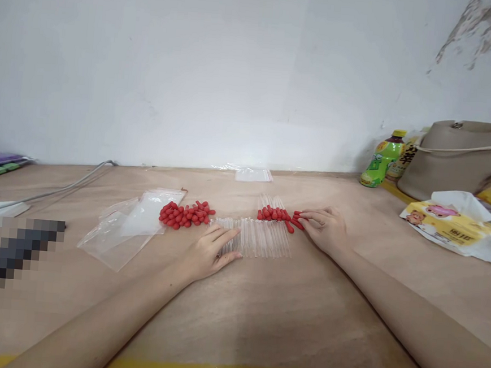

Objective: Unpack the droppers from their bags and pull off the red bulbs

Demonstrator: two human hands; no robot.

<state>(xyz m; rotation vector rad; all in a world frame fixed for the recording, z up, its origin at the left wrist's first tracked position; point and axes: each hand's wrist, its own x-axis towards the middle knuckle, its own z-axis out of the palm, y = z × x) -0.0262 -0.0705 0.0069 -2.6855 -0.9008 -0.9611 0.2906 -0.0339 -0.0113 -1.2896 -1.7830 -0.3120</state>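
A row of clear thin tubes [264, 239] lies side by side on the table. My left hand [217, 250] rests at the row's left end with its fingers apart, touching the tubes. Along the row's upper right edge sit several red rubber bulbs [274, 213], with more clear tubes reaching up behind them. My right hand [325, 227] is at the right end of these bulbs, its fingertips pinched on a red bulb [297, 222]. Left of the tubes is a loose pile of red bulbs [183, 215], partly on a clear plastic bag [141, 215].
Another small clear bag [252, 175] lies by the wall. At the right stand a green bottle [382, 161], a beige bag [455, 161] and a yellow tissue pack [450, 223]. A grey cable [73, 184] crosses the left side of the wooden table [235, 319].
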